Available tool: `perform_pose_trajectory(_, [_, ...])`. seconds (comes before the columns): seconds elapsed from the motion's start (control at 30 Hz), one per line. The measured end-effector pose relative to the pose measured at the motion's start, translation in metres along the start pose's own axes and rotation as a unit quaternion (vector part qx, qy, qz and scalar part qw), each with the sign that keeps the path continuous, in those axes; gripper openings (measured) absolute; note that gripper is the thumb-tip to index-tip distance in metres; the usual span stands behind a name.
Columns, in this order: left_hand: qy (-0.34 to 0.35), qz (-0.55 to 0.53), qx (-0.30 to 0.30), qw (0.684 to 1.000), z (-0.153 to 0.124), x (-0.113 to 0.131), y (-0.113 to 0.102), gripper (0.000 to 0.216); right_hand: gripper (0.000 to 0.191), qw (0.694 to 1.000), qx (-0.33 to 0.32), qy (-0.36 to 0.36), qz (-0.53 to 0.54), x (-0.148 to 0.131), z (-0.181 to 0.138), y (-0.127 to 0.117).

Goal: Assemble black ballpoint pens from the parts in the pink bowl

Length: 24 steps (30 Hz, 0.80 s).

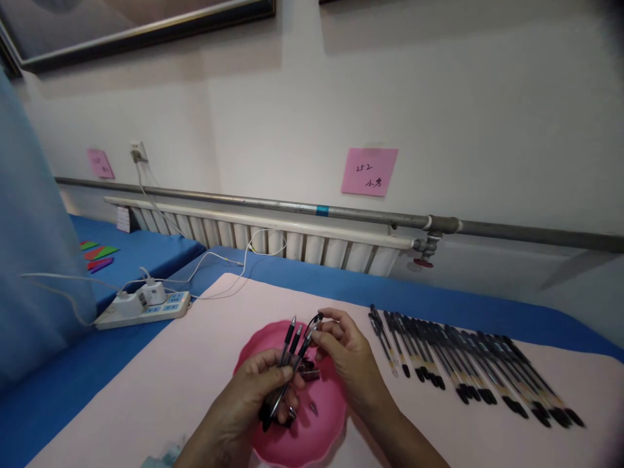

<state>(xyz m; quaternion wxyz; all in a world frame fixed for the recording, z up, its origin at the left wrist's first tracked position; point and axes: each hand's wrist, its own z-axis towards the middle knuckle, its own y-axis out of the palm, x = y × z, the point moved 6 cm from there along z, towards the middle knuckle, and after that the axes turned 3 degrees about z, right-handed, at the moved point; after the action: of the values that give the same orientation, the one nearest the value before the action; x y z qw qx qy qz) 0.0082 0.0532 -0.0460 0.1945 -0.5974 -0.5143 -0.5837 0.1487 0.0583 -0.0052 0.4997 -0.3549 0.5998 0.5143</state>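
Observation:
Over a pink scalloped plate, my left hand is closed round several pens, their metal tips pointing up and away. My right hand pinches a black pen cap at the upper end of one of these pens; I cannot tell whether the cap is fully on. Small dark pieces lie on the plate, partly hidden behind my fingers. To the right, a row of capped black pens lies side by side on the pale pink sheet.
A white power strip with plugged-in chargers and loose white cables sits at the left on the blue table cover. Behind the table run a radiator and a metal pipe. A blue curtain hangs far left.

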Motion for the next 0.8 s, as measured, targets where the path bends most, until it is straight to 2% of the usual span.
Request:
perform_pose_trajectory(0.17, [0.019,-0.017,0.011,1.0,0.002,-0.001,-0.004,0.015,0.024,0.998,-0.046,0.03,-0.021,0.007,-0.005,0.01])
perform_pose_trajectory(0.4, [0.015,-0.03,0.045,0.998,0.002,0.002,-0.003,0.021,0.044,0.997,-0.035,0.058,-0.025,0.014,-0.003,0.007])
perform_pose_trajectory(0.53, [0.002,-0.028,0.044,0.999,0.001,0.001,0.001,0.025,0.029,0.99,-0.104,0.091,-0.002,0.021,-0.005,0.016])
perform_pose_trajectory(0.6, [-0.003,-0.043,0.058,0.997,0.001,0.0,-0.002,0.027,0.028,0.995,-0.08,0.065,-0.002,0.014,0.0,0.01])
perform_pose_trajectory(0.63, [-0.004,-0.054,0.069,0.996,0.001,0.0,-0.005,0.028,0.031,0.998,-0.044,0.042,-0.014,0.008,0.004,0.002])
perform_pose_trajectory(0.7, [0.0,-0.07,0.1,0.993,0.002,0.002,-0.013,0.028,0.039,0.996,0.033,-0.011,-0.077,-0.009,0.014,-0.021])
perform_pose_trajectory(0.73, [0.008,-0.071,0.112,0.991,0.002,0.004,-0.017,0.029,0.042,0.986,0.08,-0.04,-0.142,-0.018,0.019,-0.035])
perform_pose_trajectory(0.77, [0.019,-0.067,0.121,0.99,0.002,0.007,-0.02,0.029,0.042,0.961,0.098,-0.062,-0.252,-0.026,0.024,-0.046])
perform_pose_trajectory(0.8, [0.03,-0.059,0.127,0.99,0.001,0.01,-0.022,0.029,0.041,0.91,0.099,-0.074,-0.396,-0.031,0.029,-0.054])
